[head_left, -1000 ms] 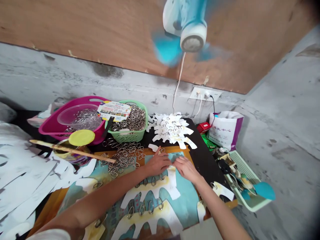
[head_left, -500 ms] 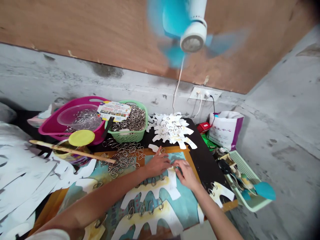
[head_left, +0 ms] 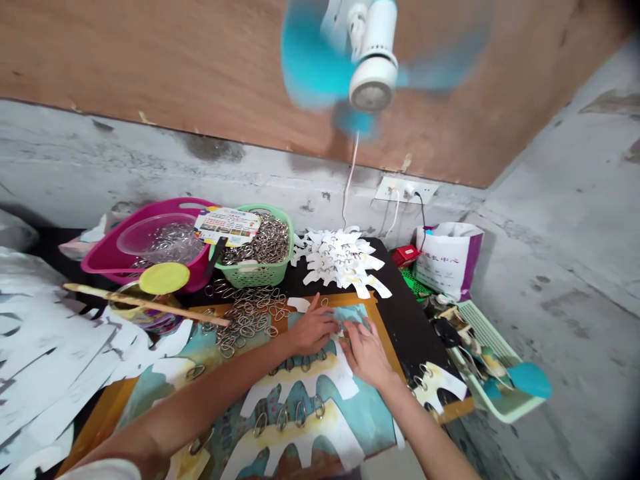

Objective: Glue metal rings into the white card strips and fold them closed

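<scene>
On the blue work mat (head_left: 373, 407), my left hand (head_left: 313, 331) lies with its fingers forward and apart, one of them raised. Beside it my right hand (head_left: 367, 350) is spread nearly flat, fingers stretched out. Both sets of fingertips meet at the top of a white cut-out piece (head_left: 345, 380), mostly covered by the hands; any small part under them is hidden. Oval metal rings (head_left: 306, 363) stand along a yellowish band just below. Nearer me is another white cut-out piece (head_left: 300, 440) with several upright rings. Loose metal rings (head_left: 250, 320) lie left of my left hand.
A green basket (head_left: 255, 275) and a magenta basin (head_left: 95, 263) hold metal parts. Finished-looking white pieces (head_left: 343, 257) are piled at the back. A wooden stick (head_left: 145, 303) crosses a tub at left. A fan (head_left: 373, 83) spins overhead. A pale green basket (head_left: 520, 410) stands right.
My right hand has flattened, its fingers now more stretched and spread over the white piece. My left hand stays almost in place. The view has shifted slightly.
</scene>
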Motion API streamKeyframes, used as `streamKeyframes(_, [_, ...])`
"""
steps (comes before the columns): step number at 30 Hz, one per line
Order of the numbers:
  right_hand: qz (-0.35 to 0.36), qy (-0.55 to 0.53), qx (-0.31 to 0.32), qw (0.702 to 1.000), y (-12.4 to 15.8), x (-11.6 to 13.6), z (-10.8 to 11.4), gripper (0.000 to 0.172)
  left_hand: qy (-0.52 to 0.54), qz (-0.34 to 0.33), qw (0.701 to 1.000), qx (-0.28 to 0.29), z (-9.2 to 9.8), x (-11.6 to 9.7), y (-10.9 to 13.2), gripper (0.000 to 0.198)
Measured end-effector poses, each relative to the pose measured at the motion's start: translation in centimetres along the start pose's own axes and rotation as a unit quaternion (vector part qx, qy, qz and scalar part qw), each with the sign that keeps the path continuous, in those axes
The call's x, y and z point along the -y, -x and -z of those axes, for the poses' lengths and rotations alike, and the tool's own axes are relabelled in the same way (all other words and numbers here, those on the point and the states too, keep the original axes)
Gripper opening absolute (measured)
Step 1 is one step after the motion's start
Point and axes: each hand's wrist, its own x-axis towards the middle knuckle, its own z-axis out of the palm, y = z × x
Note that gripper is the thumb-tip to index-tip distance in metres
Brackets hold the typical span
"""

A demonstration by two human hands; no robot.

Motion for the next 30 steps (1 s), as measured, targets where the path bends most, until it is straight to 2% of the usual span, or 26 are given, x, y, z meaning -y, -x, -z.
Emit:
streamKeyframes(4, [-0.022, 0.009, -0.016, 1.000, 0.3, 0.4, -0.2, 0.051, -0.003, 0.046, 0.999, -0.004, 0.0, 0.0, -0.5, 0.024])
streamKeyframes(6, [-0.032, 0.007, -0.023, 0.999, 0.4, 0.5, -0.3, 0.051, -0.003, 0.048, 0.999, 0.010, 0.1, 0.1, -1.2, 0.018])
streamKeyframes(9, [-0.038, -0.006, -0.030, 0.999, 0.7, 0.6, -0.6, 0.051, -0.012, 0.017, 0.999, 0.049, 0.6, 0.3, -2.6, 0.010])
streamKeyframes(12, [-0.046, -0.024, -0.038, 0.998, 0.9, 0.5, -0.8, 0.050, -0.025, -0.010, 0.998, 0.064, 0.9, 0.2, -3.6, 0.012])
streamKeyframes(17, [-0.071, -0.030, -0.023, 0.997, 1.1, 0.4, -0.6, 0.040, -0.047, -0.026, 0.997, 0.058, 1.0, 1.0, -2.8, 0.015])
streamKeyframes(21, [-0.069, -0.029, 0.003, 0.997, 1.0, 0.8, 0.1, 0.031, -0.090, -0.014, 0.995, 0.036, 2.1, 2.5, -1.1, 0.023])
streamKeyframes(23, [-0.068, -0.028, 0.011, 0.997, 0.8, 1.0, 0.3, 0.031, -0.095, -0.010, 0.995, 0.032, 2.8, 2.5, -0.7, 0.024])
streamKeyframes(24, [-0.068, -0.026, 0.013, 0.997, 0.8, 1.0, 0.3, 0.031, -0.091, -0.015, 0.995, 0.033, 3.0, 2.2, -0.8, 0.026])
streamKeyframes(27, [-0.066, -0.020, 0.018, 0.997, 0.8, 1.0, 0.3, 0.032, -0.046, -0.041, 0.997, 0.052, 3.0, 0.7, -1.6, 0.051])
streamKeyframes(30, [-0.060, -0.014, 0.021, 0.998, 1.1, 1.0, 0.3, 0.036, 0.009, -0.035, 0.996, 0.085, 2.1, -0.4, -3.0, 0.055])
